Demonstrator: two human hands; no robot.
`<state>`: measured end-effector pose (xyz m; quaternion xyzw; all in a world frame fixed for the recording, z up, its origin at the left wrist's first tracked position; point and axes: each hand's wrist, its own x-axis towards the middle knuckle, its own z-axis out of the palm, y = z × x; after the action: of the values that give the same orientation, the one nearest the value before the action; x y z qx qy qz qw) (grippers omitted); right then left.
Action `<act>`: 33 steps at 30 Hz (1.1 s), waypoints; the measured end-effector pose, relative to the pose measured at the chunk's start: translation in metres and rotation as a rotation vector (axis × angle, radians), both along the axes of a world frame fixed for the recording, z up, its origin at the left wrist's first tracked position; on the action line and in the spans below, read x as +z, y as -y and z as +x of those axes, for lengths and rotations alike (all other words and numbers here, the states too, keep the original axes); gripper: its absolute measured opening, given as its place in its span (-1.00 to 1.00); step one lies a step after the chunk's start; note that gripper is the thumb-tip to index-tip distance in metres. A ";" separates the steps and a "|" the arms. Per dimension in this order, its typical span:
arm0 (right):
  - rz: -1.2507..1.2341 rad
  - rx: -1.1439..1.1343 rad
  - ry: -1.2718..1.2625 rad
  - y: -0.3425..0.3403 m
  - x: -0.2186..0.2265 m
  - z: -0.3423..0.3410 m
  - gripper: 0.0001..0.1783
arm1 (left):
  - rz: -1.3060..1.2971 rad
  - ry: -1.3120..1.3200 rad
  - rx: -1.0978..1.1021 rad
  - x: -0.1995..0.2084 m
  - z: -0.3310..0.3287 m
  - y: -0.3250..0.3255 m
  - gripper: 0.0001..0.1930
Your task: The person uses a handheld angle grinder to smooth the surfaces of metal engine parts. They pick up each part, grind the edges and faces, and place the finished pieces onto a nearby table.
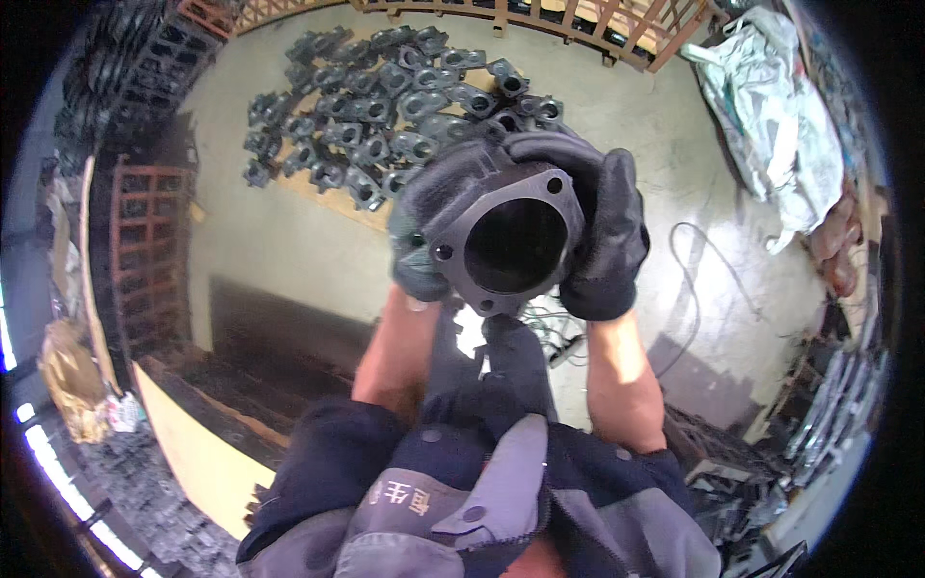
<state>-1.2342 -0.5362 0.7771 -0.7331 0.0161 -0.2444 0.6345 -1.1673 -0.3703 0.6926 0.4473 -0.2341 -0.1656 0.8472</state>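
I hold up a dark grey metal casting [470, 220], close to the camera. Its flat flange has a wide round bore and three smaller bolt holes at the corners, and it faces me. My left hand [416, 252], in a dark glove, grips the casting's left side, its fingers partly hidden behind the part. On the right side, my right hand [609, 246], in a black glove, is wrapped round the body with the thumb upward. Beyond the casting, many similar dark castings [376, 108] lie in rows on a tan sheet [356, 209] on the floor.
Rust-coloured metal racks stand at the left [149, 231] and along the far edge [578, 21]. A pale plastic sheet or bag [776, 125] lies at the right. A thin cable [689, 279] loops across the floor [636, 116]. A dark-topped bench or box [207, 405] is at lower left.
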 end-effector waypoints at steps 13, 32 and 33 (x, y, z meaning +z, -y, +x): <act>0.613 0.236 -0.030 -0.143 0.028 0.081 -0.15 | 0.140 0.308 0.353 0.025 0.053 -0.170 -0.19; 0.927 0.810 -0.542 -0.230 0.033 0.206 -0.40 | 0.018 -0.249 0.664 0.081 0.048 -0.257 -0.39; 0.836 0.825 -0.470 -0.218 0.005 0.228 -0.41 | 0.080 -0.077 0.733 0.091 0.066 -0.264 -0.40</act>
<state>-1.0058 -0.3182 0.7816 -0.4034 -0.0347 0.2149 0.8887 -1.1010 -0.1066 0.7837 0.5278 -0.0194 0.1232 0.8401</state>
